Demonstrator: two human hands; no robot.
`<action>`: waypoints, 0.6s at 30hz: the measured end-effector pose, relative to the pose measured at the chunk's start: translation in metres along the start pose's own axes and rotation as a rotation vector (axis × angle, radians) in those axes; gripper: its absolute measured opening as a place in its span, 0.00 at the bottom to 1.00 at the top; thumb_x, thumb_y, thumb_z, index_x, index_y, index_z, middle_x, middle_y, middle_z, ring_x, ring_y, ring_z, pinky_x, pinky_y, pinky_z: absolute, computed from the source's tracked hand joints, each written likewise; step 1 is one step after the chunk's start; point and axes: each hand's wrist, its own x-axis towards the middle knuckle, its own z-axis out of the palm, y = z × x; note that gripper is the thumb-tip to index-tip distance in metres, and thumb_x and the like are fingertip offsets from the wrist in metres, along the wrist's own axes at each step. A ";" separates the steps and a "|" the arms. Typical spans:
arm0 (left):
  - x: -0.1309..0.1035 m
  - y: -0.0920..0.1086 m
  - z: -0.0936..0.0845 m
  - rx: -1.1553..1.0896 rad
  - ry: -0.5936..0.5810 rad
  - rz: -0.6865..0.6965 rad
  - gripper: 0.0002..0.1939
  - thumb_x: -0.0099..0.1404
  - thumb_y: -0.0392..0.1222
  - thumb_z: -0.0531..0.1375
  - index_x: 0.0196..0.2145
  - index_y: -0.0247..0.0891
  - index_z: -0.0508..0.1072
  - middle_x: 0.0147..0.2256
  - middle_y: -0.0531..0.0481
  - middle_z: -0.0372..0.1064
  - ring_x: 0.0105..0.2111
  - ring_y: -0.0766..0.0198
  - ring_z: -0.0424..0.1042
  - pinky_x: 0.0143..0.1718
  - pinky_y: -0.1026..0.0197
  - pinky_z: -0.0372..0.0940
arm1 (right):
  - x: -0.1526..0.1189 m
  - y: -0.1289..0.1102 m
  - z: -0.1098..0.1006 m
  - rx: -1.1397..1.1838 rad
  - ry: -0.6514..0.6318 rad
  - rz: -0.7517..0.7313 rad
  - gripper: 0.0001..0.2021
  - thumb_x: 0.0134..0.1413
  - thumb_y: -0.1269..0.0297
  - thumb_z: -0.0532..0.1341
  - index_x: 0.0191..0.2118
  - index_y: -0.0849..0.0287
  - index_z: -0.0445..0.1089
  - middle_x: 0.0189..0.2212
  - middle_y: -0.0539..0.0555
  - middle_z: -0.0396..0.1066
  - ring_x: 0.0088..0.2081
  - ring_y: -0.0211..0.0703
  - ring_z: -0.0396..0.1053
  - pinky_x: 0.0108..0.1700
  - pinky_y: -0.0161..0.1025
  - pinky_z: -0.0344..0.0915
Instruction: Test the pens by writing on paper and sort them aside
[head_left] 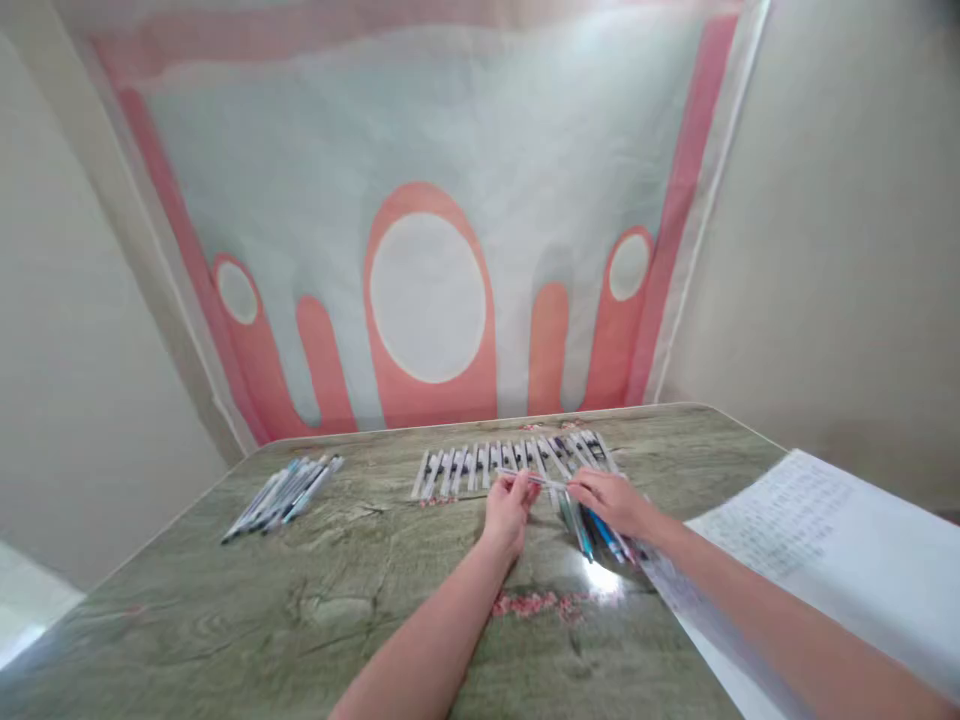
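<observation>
Both hands meet over the middle of the table. My left hand pinches one end of a thin clear pen-like stick. The other end of that stick is between the fingers of my right hand. Just beyond the hands lies a row of several clear and white pens, set side by side. Under and beside my right hand is a loose group of pens, some with blue parts, partly hidden by the hand.
On the left of the wooden-patterned table lies a pile of pens. Large sheets of paper with handwriting cover the right side, under my right forearm. A wall with a red and white printed sheet stands behind the table.
</observation>
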 end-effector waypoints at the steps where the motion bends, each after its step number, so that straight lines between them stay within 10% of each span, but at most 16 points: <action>1: 0.000 0.000 0.000 0.002 0.005 -0.002 0.16 0.47 0.42 0.64 0.23 0.34 0.59 0.25 0.52 0.67 0.28 0.71 0.68 0.39 0.63 0.61 | 0.000 0.000 0.000 0.005 0.010 0.005 0.15 0.57 0.57 0.47 0.29 0.58 0.66 0.26 0.51 0.65 0.30 0.38 0.63 0.33 0.34 0.56; 18: 0.002 0.002 -0.003 0.021 0.064 0.017 0.15 0.47 0.44 0.64 0.24 0.33 0.61 0.25 0.52 0.66 0.26 0.73 0.66 0.35 0.67 0.62 | 0.001 -0.007 0.000 0.046 0.158 0.023 0.09 0.51 0.58 0.56 0.32 0.58 0.67 0.27 0.51 0.66 0.28 0.37 0.63 0.32 0.34 0.58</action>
